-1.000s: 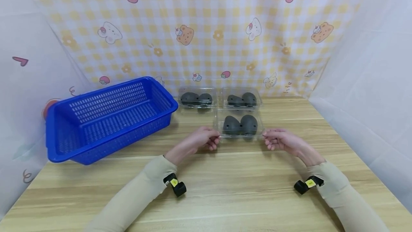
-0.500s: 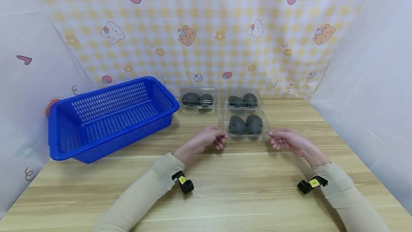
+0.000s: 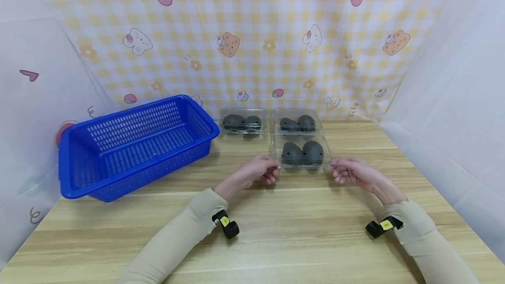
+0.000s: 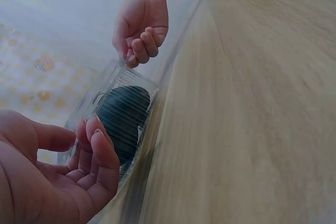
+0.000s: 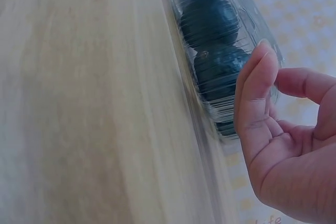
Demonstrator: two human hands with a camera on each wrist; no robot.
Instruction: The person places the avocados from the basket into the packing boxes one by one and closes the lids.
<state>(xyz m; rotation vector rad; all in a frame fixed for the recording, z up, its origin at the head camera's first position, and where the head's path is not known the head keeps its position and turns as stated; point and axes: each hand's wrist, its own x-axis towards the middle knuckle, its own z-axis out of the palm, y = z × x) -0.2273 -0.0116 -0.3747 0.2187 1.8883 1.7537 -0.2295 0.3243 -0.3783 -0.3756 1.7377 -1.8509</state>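
A clear plastic clamshell box (image 3: pixel 302 161) with dark, rounded, avocado-like fruits (image 3: pixel 313 151) inside lies on the table, in front of a similar box. My left hand (image 3: pixel 260 171) pinches its front left corner between thumb and fingers. At the front right corner, my right hand (image 3: pixel 351 172) pinches the rim in the same way. In the left wrist view the ribbed side of the box (image 4: pixel 144 82) shows beyond the curled left fingers (image 4: pixel 105 156). The right wrist view shows the right thumb and forefinger meeting at the box's edge, the fruits dark through the plastic (image 5: pixel 220 72).
Two more clear boxes of dark fruits stand at the back, one at the left (image 3: pixel 243 122) and one at the right (image 3: pixel 297 122). A blue perforated basket (image 3: pixel 138 174) sits at the left of the wooden table (image 3: pixel 300 240). A patterned curtain (image 3: pixel 268 65) hangs behind.
The front box has slid a little to the right, with both hands holding its corners; it now stands more directly in front of the back right box. The last half second shows hardly any movement.
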